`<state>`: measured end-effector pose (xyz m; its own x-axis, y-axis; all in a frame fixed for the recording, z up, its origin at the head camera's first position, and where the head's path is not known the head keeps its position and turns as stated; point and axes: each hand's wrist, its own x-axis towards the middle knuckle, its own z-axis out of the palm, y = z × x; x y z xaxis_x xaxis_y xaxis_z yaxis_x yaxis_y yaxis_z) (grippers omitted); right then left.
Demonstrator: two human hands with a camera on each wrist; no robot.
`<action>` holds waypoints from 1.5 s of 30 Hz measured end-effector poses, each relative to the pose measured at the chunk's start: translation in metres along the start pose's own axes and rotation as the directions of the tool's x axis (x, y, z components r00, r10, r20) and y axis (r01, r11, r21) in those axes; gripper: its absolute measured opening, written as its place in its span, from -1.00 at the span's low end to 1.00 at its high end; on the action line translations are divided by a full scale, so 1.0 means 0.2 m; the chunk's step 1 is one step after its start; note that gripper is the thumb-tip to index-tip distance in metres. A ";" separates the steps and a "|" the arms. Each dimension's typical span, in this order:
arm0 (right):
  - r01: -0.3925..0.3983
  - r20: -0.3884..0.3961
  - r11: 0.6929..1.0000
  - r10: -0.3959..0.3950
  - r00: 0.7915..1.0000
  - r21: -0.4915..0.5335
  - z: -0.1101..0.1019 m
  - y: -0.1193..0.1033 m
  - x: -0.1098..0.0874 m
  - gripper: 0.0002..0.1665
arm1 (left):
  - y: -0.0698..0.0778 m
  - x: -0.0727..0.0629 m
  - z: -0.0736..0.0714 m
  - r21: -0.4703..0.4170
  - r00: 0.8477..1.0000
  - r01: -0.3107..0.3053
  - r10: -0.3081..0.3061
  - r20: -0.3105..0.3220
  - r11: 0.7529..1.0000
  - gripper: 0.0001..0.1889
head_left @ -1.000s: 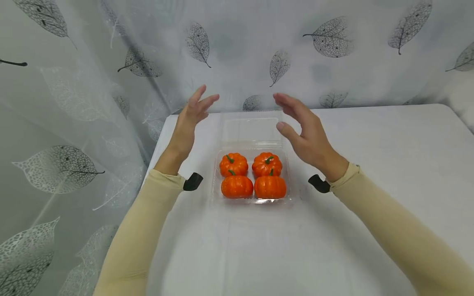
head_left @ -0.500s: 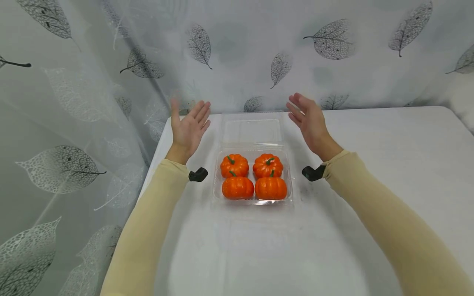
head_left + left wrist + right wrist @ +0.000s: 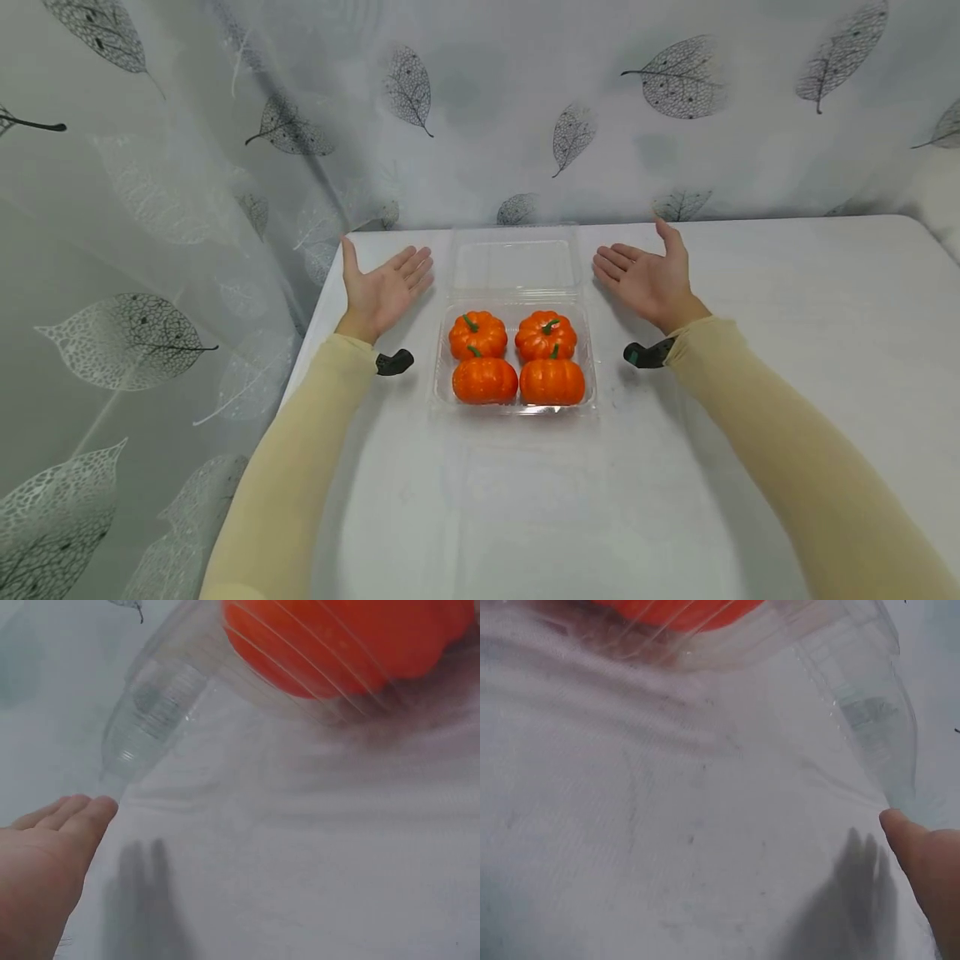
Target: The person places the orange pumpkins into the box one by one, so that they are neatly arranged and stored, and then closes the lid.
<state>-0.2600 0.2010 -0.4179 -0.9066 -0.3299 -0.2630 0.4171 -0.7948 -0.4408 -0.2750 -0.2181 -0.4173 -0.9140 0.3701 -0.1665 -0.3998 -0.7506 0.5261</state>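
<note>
Several small orange pumpkins (image 3: 483, 382) with green stems sit in two rows in a clear plastic clamshell box (image 3: 512, 312), whose transparent lid (image 3: 513, 262) lies folded back toward the curtain. To the left of the lid is my left hand (image 3: 381, 293), palm up, fingers straight and thumb spread. On the other side my right hand (image 3: 648, 283) mirrors it, palm up with the thumb raised. Both hands are apart from the box and hold nothing. In the left wrist view an orange pumpkin (image 3: 337, 645) shows through the box's ribbed side wall.
A white cloth covers the table (image 3: 525, 508), which reaches far to the right. Behind and to the left hangs a pale curtain (image 3: 480, 100) printed with leaves. Each cuff carries a black wrist piece (image 3: 394, 362).
Both hands have lowered toward the table and turned palm up, with the right hand moving slightly outward. The box, its open lid and the pumpkins have stayed in place.
</note>
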 end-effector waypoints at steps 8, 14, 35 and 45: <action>-0.081 0.009 0.991 0.081 0.997 0.108 -0.07 0.02 0.00 0.29 | -0.04 0.00 -0.09 -0.100 0.999 0.051 -0.051 0.004 0.994 0.34; -0.105 0.024 0.992 0.104 0.994 0.064 -0.04 0.04 0.01 0.33 | -0.05 0.02 -0.09 -0.082 0.996 0.090 -0.087 0.037 0.993 0.37; -0.045 0.156 0.994 0.061 0.986 -0.103 0.07 0.01 -0.06 0.27 | -0.01 0.00 0.01 -0.035 0.986 0.084 -0.078 0.145 0.996 0.35; 0.014 0.249 0.989 0.023 0.968 -0.145 0.17 -0.03 -0.22 0.16 | 0.05 -0.12 0.09 0.163 0.965 -0.005 -0.038 0.259 0.987 0.24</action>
<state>-0.2252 0.2019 -0.3742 -0.8841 -0.4645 -0.0510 0.4092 -0.7168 -0.5646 -0.2553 -0.2247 -0.3939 -0.8490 0.5273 0.0356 -0.3782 -0.6533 0.6559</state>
